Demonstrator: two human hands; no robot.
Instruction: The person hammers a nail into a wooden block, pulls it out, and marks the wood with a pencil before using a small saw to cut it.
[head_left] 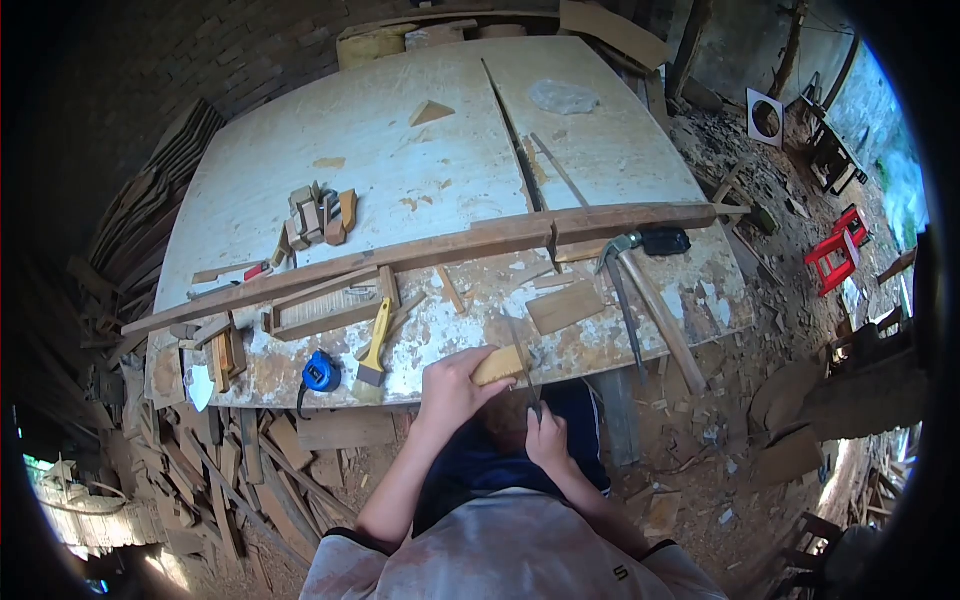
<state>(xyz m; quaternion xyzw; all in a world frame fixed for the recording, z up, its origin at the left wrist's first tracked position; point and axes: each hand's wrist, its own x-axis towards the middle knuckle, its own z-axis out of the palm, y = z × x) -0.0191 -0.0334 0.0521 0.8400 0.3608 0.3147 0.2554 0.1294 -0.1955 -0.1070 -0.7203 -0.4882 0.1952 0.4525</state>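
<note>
At the table's front edge, my left hand is closed around a small light-brown wood block. My right hand grips the dark handle of a long, thin file, whose narrow blade points away from me and lies against the block's right end. The blade's surface is too small to make out. Left of the block, a paintbrush with a yellow handle lies on the worn tabletop. A blue tape measure sits further left. Beyond the file lies a flat wood piece.
A long wood beam crosses the table. On the right, a hammer overhangs the front edge beside a dark metal bar. Small wood blocks cluster at the left. Scrap wood covers the floor; a red stool stands at right.
</note>
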